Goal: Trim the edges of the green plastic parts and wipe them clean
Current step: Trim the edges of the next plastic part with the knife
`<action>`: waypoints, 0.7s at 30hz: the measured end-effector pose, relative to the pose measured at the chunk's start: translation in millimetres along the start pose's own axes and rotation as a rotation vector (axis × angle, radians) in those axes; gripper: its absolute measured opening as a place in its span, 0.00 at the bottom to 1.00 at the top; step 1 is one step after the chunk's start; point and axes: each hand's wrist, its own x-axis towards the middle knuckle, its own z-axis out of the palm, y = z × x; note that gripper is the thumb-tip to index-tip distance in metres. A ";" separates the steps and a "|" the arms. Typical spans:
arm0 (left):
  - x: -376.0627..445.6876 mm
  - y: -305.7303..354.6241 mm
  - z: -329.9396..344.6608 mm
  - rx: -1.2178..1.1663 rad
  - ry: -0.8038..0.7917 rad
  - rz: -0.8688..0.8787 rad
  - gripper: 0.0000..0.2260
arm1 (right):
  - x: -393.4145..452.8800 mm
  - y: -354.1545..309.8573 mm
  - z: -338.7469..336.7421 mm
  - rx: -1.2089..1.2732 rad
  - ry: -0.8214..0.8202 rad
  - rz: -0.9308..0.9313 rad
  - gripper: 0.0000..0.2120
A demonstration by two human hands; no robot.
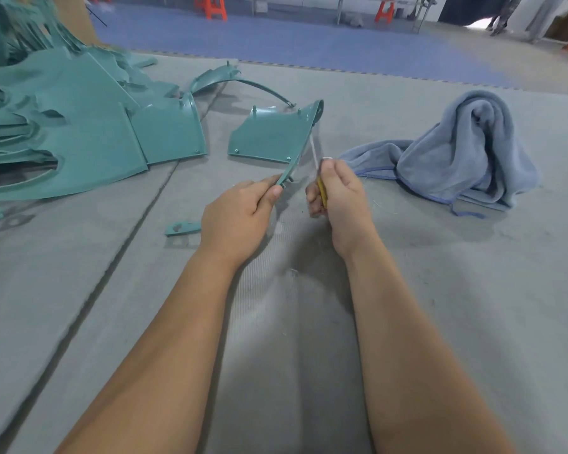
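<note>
Left hand (240, 214) pinches the near tip of a green plastic part (273, 136), thumb on top, holding it tilted up off the grey mat (407, 290). Right hand (338, 194) is curled round a yellow-handled knife (322, 191), blade end up by the part's right edge; a thin pale sliver (313, 149) runs along that edge. Far left of the left hand: pile of green parts (63, 126). Small green scrap (181, 228) just left of the left wrist. Blue towel (456, 152), bunched, right of the right hand.
</note>
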 end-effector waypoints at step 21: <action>-1.0 1.7 -1.7 0.007 -0.001 0.021 0.16 | -5.7 -12.1 -1.0 0.300 -0.162 0.197 0.09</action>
